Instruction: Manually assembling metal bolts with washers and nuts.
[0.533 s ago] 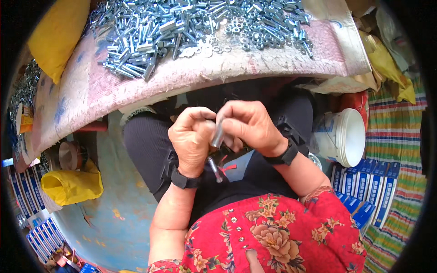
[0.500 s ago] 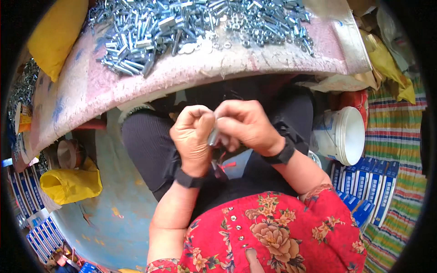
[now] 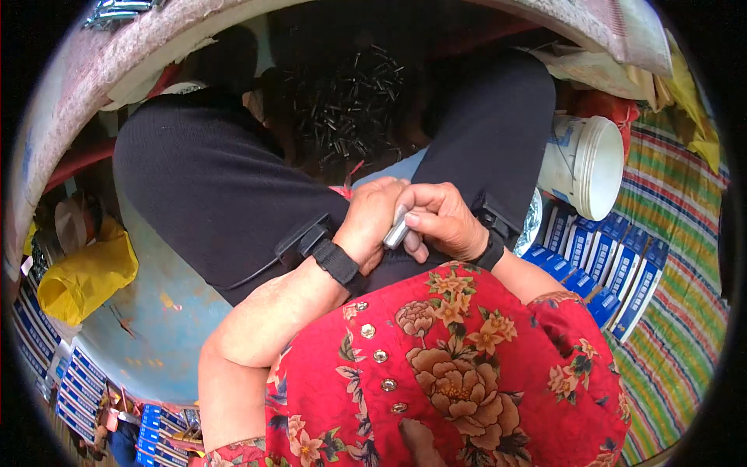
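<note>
Both hands meet above my lap. My right hand point(image 3: 447, 226) is closed, its thumb and fingers pinching a short, silvery cylinder-shaped metal piece point(image 3: 396, 236). The piece tilts, with its lower end showing between the hands. Pressed up against it from the left is my left hand point(image 3: 366, 222), fingers curled in and partly hidden behind the right hand. Whether the left fingers hold anything of their own cannot be made out. Beyond the hands, between my legs, lies a dark heap of small metal bolts point(image 3: 350, 109).
The curved table edge point(image 3: 187, 27) arches across the top, with metal pieces point(image 3: 120, 12) at its far left. A white bucket point(image 3: 595, 167) lies tipped on the right, near blue-and-white boxes point(image 3: 615, 265). On the left sits a yellow bag point(image 3: 85, 272); more boxes point(image 3: 82, 389) stand below.
The view has tipped down toward my lap, so the table pile has mostly left the picture and the floor heap shows. My hands have come closer together, nearer my body.
</note>
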A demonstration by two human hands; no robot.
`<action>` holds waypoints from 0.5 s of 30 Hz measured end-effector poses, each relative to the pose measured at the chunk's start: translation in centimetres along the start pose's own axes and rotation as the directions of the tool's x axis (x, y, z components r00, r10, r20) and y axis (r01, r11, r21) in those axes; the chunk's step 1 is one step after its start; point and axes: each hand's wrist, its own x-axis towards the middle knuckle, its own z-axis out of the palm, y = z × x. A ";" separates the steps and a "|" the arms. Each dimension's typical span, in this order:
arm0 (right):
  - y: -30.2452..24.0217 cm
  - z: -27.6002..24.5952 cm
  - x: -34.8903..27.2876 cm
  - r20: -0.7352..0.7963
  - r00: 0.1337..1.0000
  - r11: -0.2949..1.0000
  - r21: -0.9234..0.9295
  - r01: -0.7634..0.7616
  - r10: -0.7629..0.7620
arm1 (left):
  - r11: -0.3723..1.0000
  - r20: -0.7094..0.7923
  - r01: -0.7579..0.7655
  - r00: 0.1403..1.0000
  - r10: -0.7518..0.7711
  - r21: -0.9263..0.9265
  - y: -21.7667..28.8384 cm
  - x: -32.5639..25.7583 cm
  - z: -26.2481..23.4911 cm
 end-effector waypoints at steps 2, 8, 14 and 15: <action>-0.4 0.4 -0.3 0.028 0.998 0.998 0.013 0.057 -0.058 | 0.992 0.023 -0.087 0.996 0.086 0.090 0.9 -0.3 -0.6; -5.6 -2.6 -0.9 0.032 0.891 0.891 0.020 0.453 -0.454 | 0.653 -0.056 -0.737 0.654 0.754 0.176 11.4 -6.5 -1.9; -6.4 -5.2 -1.0 -0.054 0.886 0.885 0.046 0.463 -0.461 | -0.085 0.105 -0.207 0.087 0.991 0.975 13.3 -12.4 -8.5; -6.2 -5.4 -1.1 -0.056 0.888 0.887 0.042 0.459 -0.456 | -0.164 0.170 -0.083 0.078 0.982 0.983 12.7 -11.5 -10.0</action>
